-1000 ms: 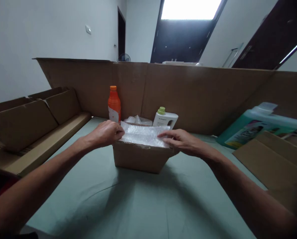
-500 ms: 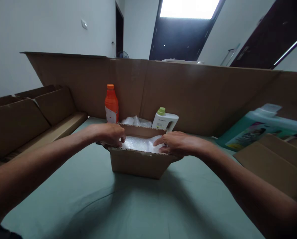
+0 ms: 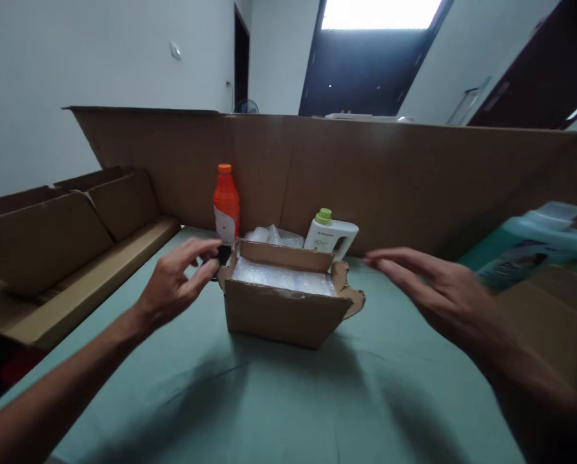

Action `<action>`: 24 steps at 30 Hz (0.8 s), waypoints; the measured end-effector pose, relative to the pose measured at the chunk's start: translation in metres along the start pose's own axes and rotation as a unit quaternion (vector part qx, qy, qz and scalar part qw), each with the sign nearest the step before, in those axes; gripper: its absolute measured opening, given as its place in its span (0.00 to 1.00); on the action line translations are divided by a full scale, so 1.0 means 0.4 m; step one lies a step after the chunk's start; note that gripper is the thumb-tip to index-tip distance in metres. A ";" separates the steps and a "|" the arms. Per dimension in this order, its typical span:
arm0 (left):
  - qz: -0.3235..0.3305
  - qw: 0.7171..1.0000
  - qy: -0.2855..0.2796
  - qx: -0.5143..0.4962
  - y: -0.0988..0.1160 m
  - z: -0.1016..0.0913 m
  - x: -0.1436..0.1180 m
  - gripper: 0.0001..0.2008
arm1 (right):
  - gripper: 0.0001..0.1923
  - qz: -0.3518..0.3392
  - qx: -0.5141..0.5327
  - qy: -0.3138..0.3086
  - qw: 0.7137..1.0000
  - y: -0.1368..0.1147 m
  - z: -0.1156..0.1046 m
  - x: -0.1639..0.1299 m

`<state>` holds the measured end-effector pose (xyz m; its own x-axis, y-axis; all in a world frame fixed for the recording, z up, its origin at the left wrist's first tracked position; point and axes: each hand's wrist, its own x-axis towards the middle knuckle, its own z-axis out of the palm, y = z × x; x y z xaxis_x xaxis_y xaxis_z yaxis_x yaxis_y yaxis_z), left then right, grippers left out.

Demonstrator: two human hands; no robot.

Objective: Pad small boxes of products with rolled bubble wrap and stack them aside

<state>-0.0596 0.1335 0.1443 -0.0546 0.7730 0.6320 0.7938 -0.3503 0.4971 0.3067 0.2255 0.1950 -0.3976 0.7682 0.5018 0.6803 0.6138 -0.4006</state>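
- Head view: a small cardboard box (image 3: 283, 314) sits in the middle of the green table (image 3: 278, 406), its flaps open, with bubble wrap (image 3: 281, 277) inside.
- The left hand (image 3: 175, 287) is just beside the box's left flap, fingers spread, holding nothing.
- The right hand (image 3: 430, 290) is blurry, flat and open, off to the box's right side.
- An orange bottle (image 3: 225, 203) and a white bottle (image 3: 331, 235) stand near the table's far edge, behind the box.
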 end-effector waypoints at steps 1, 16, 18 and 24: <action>-0.033 0.999 0.017 -0.012 -0.024 0.004 -0.055 0.18 | 0.17 0.034 -0.001 0.007 0.999 0.031 0.002 -0.042; -0.186 0.934 -0.089 -0.293 0.047 0.321 -0.252 0.41 | 0.22 0.207 0.164 -0.055 0.963 0.148 0.255 -0.251; -0.193 0.933 -0.096 -0.288 0.065 0.287 -0.328 0.38 | 0.20 0.205 0.163 -0.076 0.962 0.127 0.232 -0.301; -0.309 0.932 0.003 -0.192 0.026 0.105 -0.482 0.29 | 0.22 0.131 0.221 -0.138 0.956 -0.062 0.360 -0.284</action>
<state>-0.0153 0.0030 0.0028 -0.4325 0.8878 0.1576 0.3349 -0.0041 0.9423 0.2465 0.1493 0.0377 -0.4382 0.8877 0.1414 0.4761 0.3626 -0.8012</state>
